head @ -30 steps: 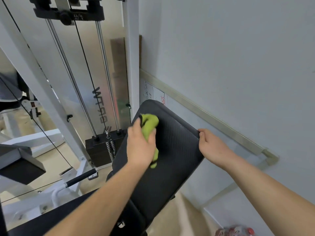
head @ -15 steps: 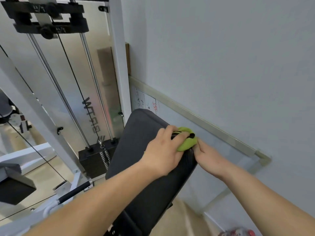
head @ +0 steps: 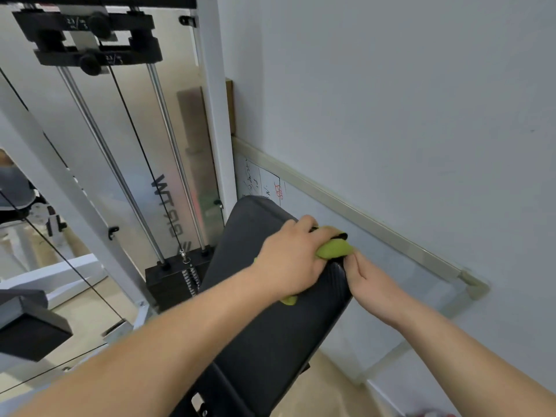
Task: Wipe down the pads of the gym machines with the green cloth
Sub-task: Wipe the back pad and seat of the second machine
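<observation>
1. two hands show in the head view, both at the right edge of the black pad [head: 270, 320], which tilts up toward the wall [head: 406, 85].
2. your left hand [head: 293, 261] is clenched around the green cloth [head: 334, 247] and presses it onto the pad's upper right edge; a bunch of cloth sticks out past your fingers toward the wall, and a small green tail peeks out under the heel of the hand, on the pad's face.
3. your right hand [head: 371, 281] clasps the pad's right edge just below the cloth, fingers curled round the side and thumb on the rim; its fingertips lie just beside the cloth, and you cannot tell whether they touch it.
4. the whiteboard [head: 388, 266] with its pale frame leans on the wall right behind the pad, with handwriting at its top left corner.
5. left of the pad stands the white machine frame [head: 215, 115], with two chrome guide rods [head: 120, 176], a black cable [head: 135, 139] and the black weight stack [head: 174, 281] at their foot.
6. top left, a black crossbar [head: 96, 40] sits on the rods, carrying small number labels.
7. bottom left, part of another dark pad [head: 30, 329] juts into view, well apart from both hands.
</observation>
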`<move>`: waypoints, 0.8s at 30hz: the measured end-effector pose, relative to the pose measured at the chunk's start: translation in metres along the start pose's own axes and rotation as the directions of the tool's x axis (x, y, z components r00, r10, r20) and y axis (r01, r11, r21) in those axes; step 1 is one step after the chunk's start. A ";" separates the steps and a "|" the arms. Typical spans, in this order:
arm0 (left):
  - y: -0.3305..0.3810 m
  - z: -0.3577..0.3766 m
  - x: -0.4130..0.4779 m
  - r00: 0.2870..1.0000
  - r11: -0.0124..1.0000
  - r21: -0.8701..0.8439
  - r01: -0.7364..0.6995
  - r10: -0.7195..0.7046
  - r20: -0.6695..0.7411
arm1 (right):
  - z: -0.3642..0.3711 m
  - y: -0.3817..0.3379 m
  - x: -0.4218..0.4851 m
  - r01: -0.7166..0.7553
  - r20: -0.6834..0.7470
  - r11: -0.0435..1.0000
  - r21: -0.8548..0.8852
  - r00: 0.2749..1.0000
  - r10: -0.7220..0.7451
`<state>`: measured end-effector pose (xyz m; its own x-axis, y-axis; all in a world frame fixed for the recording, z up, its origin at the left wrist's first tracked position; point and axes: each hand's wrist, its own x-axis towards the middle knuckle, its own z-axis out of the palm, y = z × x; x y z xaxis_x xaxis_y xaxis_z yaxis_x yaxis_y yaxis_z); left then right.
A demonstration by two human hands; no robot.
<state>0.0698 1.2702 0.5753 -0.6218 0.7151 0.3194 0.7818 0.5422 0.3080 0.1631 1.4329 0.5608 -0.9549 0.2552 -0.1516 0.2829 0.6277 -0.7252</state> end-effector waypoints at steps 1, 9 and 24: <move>-0.012 -0.005 0.005 1.000 0.999 0.042 -0.009 0.008 0.019 | 0.000 0.001 -0.001 -0.001 -0.005 1.000 -0.024 1.000 0.001; -0.125 -0.035 0.077 0.842 0.834 0.128 0.536 -0.540 -0.003 | -0.001 -0.007 0.009 -0.037 0.045 0.990 -0.138 0.998 0.043; 0.050 0.036 -0.004 0.928 0.963 -0.063 0.263 -0.271 -0.255 | -0.009 -0.005 -0.008 -0.135 0.084 0.957 0.256 0.990 0.117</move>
<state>0.1131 1.3108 0.5574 -0.8007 0.4045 0.4419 0.5860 0.6821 0.4374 0.1697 1.4346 0.5720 -0.9195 0.2638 -0.2913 0.3764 0.3778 -0.8459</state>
